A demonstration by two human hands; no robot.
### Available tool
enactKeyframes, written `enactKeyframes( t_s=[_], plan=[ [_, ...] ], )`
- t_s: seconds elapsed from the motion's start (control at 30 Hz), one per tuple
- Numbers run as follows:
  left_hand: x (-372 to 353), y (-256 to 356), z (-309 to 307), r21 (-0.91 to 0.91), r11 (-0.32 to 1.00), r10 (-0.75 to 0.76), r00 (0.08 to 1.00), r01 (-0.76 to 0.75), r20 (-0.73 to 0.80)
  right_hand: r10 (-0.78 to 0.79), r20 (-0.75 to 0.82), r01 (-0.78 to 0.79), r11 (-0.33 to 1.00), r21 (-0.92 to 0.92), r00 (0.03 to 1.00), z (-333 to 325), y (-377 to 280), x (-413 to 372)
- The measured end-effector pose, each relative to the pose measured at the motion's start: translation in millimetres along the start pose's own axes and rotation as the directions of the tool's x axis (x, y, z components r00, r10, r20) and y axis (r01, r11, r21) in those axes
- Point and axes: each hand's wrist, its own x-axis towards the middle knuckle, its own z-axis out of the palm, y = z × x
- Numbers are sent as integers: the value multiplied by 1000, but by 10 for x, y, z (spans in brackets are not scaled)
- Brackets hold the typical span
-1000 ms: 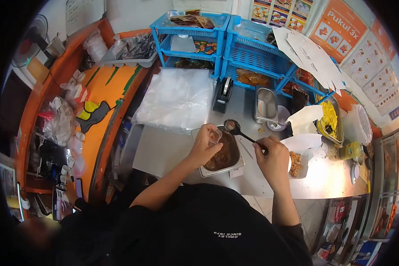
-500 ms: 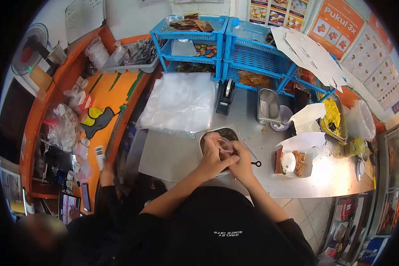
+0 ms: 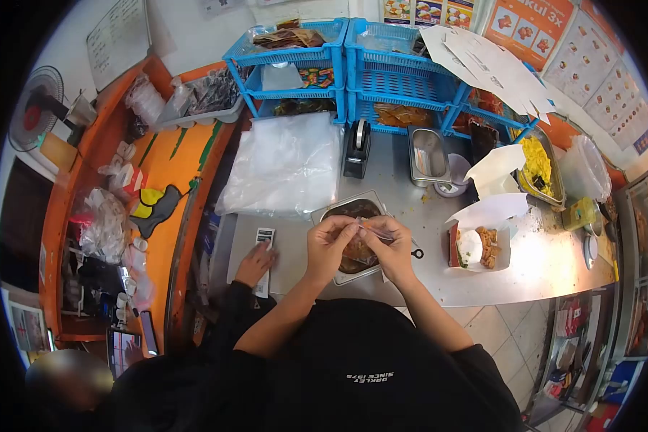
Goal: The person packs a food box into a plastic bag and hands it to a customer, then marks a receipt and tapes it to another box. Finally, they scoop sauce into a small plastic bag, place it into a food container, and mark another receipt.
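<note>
My left hand (image 3: 329, 243) and my right hand (image 3: 390, 243) are close together, with fingers and thumbs pinching the top of a small clear plastic bag (image 3: 362, 250). Something brownish seems to be in the bag, though its contents are hard to make out. Beneath it stands a square metal container (image 3: 373, 198) with dark brown contents. A handle end (image 3: 417, 253) sticks out to the right of the container. Farther right, an open takeaway box (image 3: 502, 252) holds white rice and brown pieces of food.
At left a co-worker's hand (image 3: 255, 265) rests by a white printed slip (image 3: 265, 236) on the metal table. Plastic bags (image 3: 284, 165), a tape dispenser (image 3: 357, 151), an empty metal pan (image 3: 430, 158) and blue racks (image 3: 403, 86) line the back. Yellow food fills a tray (image 3: 560, 198) at right.
My hands have risen from cupping the clear bag to pinching its top with the fingertips. The co-worker's hand has brought the white slip onto the metal table. The view has shifted slightly.
</note>
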Motion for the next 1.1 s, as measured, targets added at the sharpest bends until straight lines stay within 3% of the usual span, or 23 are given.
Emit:
enactKeyframes(
  t_s=[0.13, 0.27, 0.33, 0.43, 0.57, 0.63, 0.67, 0.7, 0.77, 0.8, 0.87, 0.97, 1.03, 1.1],
  plan=[
    [-29, -48, 24, 4, 998, 57, 998, -57, 10, 50, -32, -48, 997, 65, 998, 0, 53, -27],
    [-62, -74, 17, -26, 1000, 18, 1000, -17, 16, 51, -28, -50, 997, 56, 998, 1, 144, -29],
    [-86, -132, 21, 34, 997, 66, 998, -65, -19, 105, -37, -104, 994, 29, 994, 27, 127, -47],
    [-95, -170, 90, -30, 994, 103, 989, -106, -102, 164, -100, -161, 986, 40, 981, 20, 59, -62],
    [7, -109, -43, 13, 994, 109, 981, -108, -163, 79, -156, -70, 996, 61, 985, -382, 172, -131],
    [96, -127, -105, -129, 984, 98, 977, -124, -190, 106, -264, -62, 984, 169, 959, -617, 122, -204],
    [103, -166, -37, -149, 983, 81, 983, -105, -163, 29, -225, 0, 992, 127, 974, -640, 142, -256],
    [73, -189, 38, -148, 986, 61, 994, -75, -95, 99, -228, -86, 994, 66, 969, -541, -27, -324],
    [35, -239, 224, -153, 988, 34, 999, -35, -9, -1, -124, -13, 993, -114, 992, -464, -22, -398],
    [6, -269, 338, -156, 986, -50, 996, 62, 79, -22, -102, 3, 982, -188, 994, -489, 24, -446],
    [6, -264, 416, -131, 978, -135, 972, 162, 194, -17, -196, -37, 964, -264, 980, -709, -14, -554],
    [186, -149, 216, 58, 998, -14, 999, 11, 52, -151, -454, -123, 845, -520, 878, -1226, -133, -653],
    [283, -53, 44, 68, 998, 9, 999, -6, -53, -423, -451, -126, 604, -787, 786, -1397, -452, -572],
    [316, -2, -84, 55, 998, 13, 996, -8, -90, -439, -411, -116, 558, -822, 799, -1324, -658, -490]
  ],
)
